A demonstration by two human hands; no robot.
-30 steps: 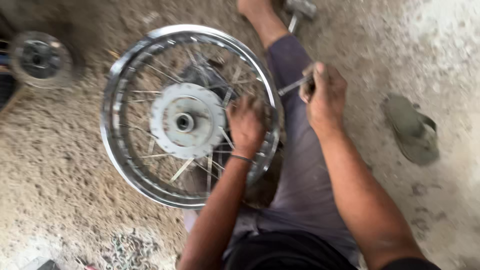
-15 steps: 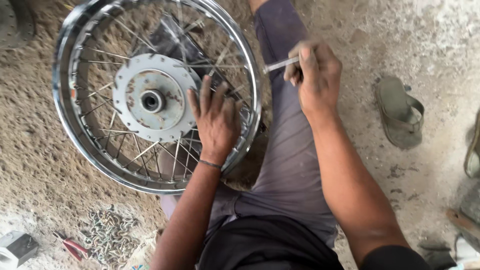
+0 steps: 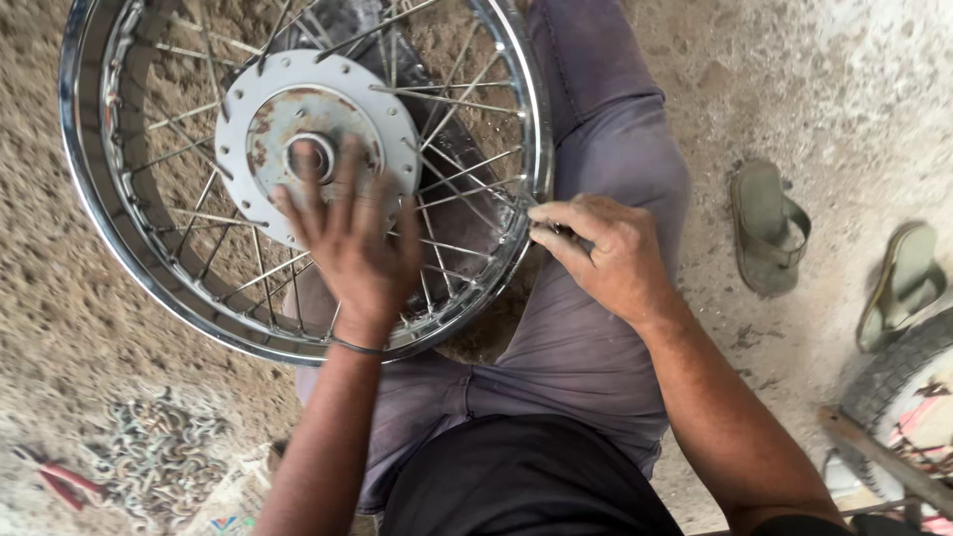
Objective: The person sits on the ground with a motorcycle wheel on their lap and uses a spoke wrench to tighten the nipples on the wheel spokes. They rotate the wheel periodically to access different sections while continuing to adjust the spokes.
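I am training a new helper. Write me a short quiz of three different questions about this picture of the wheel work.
1. True or false: the left hand lies open over the spokes beside the hub.
2. The right hand works at which part of the spoked wheel? A) hub B) rim edge C) axle hole
3. What footwear lies on the ground to the right?

Key:
1. True
2. B; it pinches a thin tool there
3. Two sandals

- Rough, dusty concrete floor [image 3: 854,89] is lying pale at far right under daylight.
- Two worn sandals [image 3: 769,228] are resting right.
- Small metal bits [image 3: 159,457] are piling near left.
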